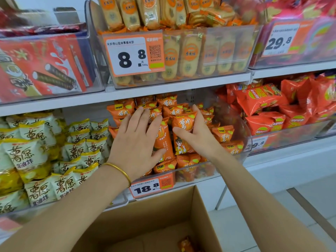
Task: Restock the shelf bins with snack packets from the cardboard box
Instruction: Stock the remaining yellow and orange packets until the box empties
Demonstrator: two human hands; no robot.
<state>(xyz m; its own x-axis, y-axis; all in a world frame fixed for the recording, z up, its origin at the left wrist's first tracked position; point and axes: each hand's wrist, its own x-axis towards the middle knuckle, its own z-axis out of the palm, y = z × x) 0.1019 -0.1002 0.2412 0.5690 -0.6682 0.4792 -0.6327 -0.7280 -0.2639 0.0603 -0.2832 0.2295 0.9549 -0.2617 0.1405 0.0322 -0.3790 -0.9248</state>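
Cardboard box (205, 215), orange packet (183, 122) in right hand (197, 137), yellow packets (36, 153) alongside

White shelves (54, 104); pale tiled floor (309, 206) right.

Left hand (135, 142), right hand (195, 132) on packets (223, 135)

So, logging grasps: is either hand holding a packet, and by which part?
The right hand grips one orange packet, fingers along its right side, thumb under its lower edge; the left hand rests flat on the pile.
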